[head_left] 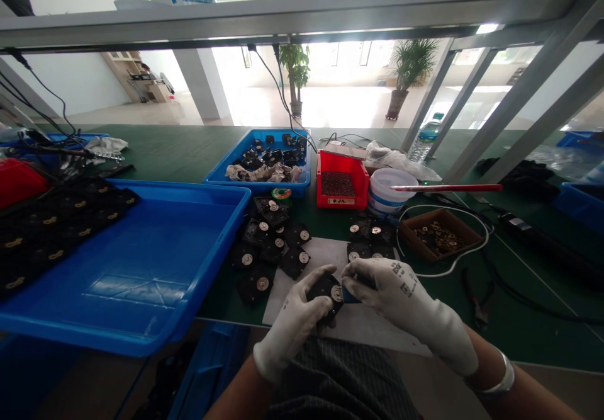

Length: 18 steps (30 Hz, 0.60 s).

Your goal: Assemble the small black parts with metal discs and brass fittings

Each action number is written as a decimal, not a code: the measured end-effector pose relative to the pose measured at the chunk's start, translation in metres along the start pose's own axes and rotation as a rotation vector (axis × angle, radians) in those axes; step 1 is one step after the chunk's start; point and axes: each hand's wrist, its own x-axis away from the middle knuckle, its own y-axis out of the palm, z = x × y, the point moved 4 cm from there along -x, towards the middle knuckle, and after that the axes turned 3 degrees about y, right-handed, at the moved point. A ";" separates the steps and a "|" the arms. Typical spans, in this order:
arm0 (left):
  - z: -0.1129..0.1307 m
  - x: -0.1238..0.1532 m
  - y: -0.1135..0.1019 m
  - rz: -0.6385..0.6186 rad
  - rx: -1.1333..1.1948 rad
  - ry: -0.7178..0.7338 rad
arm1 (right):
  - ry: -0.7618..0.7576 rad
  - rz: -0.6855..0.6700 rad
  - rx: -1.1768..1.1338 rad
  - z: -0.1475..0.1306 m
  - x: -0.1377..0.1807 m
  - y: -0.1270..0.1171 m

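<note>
My left hand [293,320], in a white glove, grips a square black part with a silver disc [323,288] above the white paper [372,327]. My gloved right hand [394,288] is closed on a small dark blue object [350,295] that meets the part's right edge by the disc. Its kind is mostly hidden by my fingers. Left of the paper lies a loose group of similar black parts [257,284]. More black parts with discs [376,231] sit just beyond my right hand.
At left stands a large blue tray [155,250]. Farther back are a blue bin [221,167] of black pieces, a red bin [361,196], and a white tub [391,190]. On the right lie a cardboard box [419,253] of small brass-coloured pieces and pliers [480,313]. A metal shelf beam [264,23] crosses above.
</note>
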 end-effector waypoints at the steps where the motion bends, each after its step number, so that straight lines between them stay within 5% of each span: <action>1: 0.000 0.000 0.000 0.003 -0.002 0.004 | 0.002 -0.003 0.004 0.000 0.000 0.000; 18: -0.004 -0.003 0.000 0.001 -0.009 0.044 | 0.019 0.025 0.002 -0.004 0.000 0.002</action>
